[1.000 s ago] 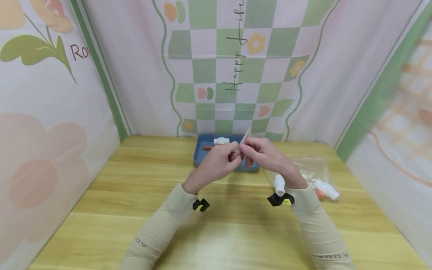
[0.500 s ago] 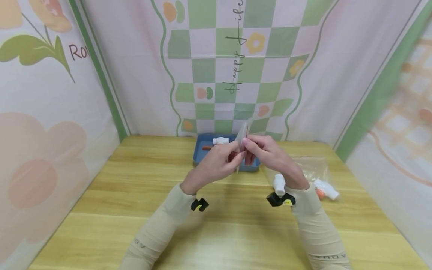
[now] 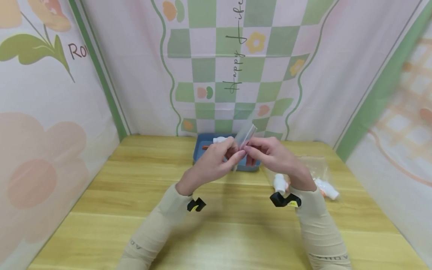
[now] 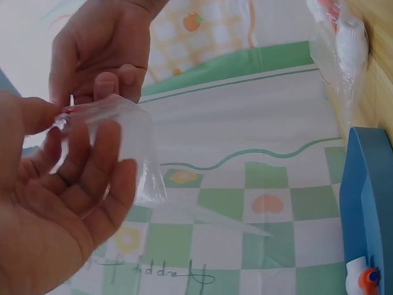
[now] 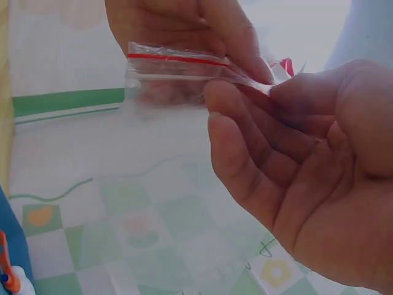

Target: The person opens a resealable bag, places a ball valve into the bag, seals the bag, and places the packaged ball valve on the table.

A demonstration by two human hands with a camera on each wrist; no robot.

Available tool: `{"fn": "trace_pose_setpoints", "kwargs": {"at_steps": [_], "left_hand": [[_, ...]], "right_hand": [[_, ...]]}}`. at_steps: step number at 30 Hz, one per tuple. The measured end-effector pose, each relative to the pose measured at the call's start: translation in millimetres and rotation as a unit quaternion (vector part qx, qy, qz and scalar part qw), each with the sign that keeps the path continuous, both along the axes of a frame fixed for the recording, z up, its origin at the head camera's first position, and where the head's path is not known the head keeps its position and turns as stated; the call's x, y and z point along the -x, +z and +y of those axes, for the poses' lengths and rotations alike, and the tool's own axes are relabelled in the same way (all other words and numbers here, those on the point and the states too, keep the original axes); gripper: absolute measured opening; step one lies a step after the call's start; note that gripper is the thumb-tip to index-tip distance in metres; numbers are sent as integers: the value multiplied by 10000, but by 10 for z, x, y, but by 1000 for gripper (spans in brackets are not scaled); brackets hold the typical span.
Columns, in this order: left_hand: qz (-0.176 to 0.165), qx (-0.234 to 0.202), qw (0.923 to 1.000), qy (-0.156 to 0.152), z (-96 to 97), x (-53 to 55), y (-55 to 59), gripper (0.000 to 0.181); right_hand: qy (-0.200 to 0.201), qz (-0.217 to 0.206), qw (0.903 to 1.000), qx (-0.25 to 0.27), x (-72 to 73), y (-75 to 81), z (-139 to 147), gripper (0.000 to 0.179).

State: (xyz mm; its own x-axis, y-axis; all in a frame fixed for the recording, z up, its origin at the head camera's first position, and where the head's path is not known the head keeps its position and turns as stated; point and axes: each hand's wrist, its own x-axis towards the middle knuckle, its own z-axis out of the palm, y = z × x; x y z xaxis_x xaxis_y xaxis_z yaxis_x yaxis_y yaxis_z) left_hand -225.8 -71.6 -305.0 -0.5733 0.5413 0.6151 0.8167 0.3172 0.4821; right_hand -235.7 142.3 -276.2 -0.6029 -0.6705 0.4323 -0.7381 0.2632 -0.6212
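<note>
Over the blue tray, my left hand (image 3: pixel 216 161) and right hand (image 3: pixel 270 153) meet fingertip to fingertip on a clear zip bag (image 3: pixel 245 135). Each hand pinches the bag's top edge between thumb and finger. In the right wrist view a red line runs along the zip strip (image 5: pixel 175 59), and the bag hangs thin and see-through below it. The left wrist view has the bag film (image 4: pixel 144 153) spreading past my left fingers (image 4: pixel 107 144), with no item visible inside.
At the table's back stands the blue tray (image 3: pixel 199 162), holding a white valve-like fitting (image 3: pixel 220 140) with an orange-red handle. To the right lies another clear bag (image 3: pixel 314 165) with white fittings (image 3: pixel 326 189) and orange parts. A patterned curtain (image 3: pixel 141 75) encloses the table.
The bag has turned from nearly edge-on to show its face, leaning up to the right. My left hand has lowered slightly; both hands keep their pinch.
</note>
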Motion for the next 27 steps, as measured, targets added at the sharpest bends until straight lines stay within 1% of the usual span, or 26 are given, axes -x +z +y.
{"fn": "trace_pose_setpoints", "kwargs": {"at_steps": [3,5,7,9,11,12,13,15,17,19,22,24,27], "left_hand": [[81,396,9987,318,-7,-74,34,17],[235,730,9955,565,-11,-127,50,17],[477,1085,9895,827,-14,-174,57,16],[807,1374,9814,1070,-22,-217,56,16],[1076,1494,9756,1198,-36,-252,57,16],[1163,1464,9749,1207,-43,-264,59,14],[1196,1375,9762,1177,-53,-273,64,13],[1130,1079,9827,990,-68,-281,76,9],[949,786,9894,763,-79,-283,87,6],[747,634,9934,601,-82,-280,87,4],[562,673,9949,505,-83,-284,78,7],[457,732,9954,418,-85,-290,74,9],[293,637,9973,193,-120,-299,68,12]], "right_hand": [[-52,162,9997,-191,-25,8,7,14],[-24,291,9991,-323,-39,11,10,14],[30,466,9978,-481,-50,7,11,16],[63,564,9963,-642,-64,4,1,17],[118,546,9960,-697,-79,-2,-14,16],[103,511,9963,-687,-85,-6,-23,15],[73,465,9968,-652,-94,-6,-35,14],[39,392,9980,-491,-110,-7,-61,13],[8,360,9988,-336,-127,-10,-83,12],[-5,382,9990,-232,-145,-12,-104,12],[32,384,9991,-148,-170,-18,-129,12],[59,358,9992,-179,-185,-19,-138,13],[183,304,9991,-243,-197,-21,-158,17]]}}
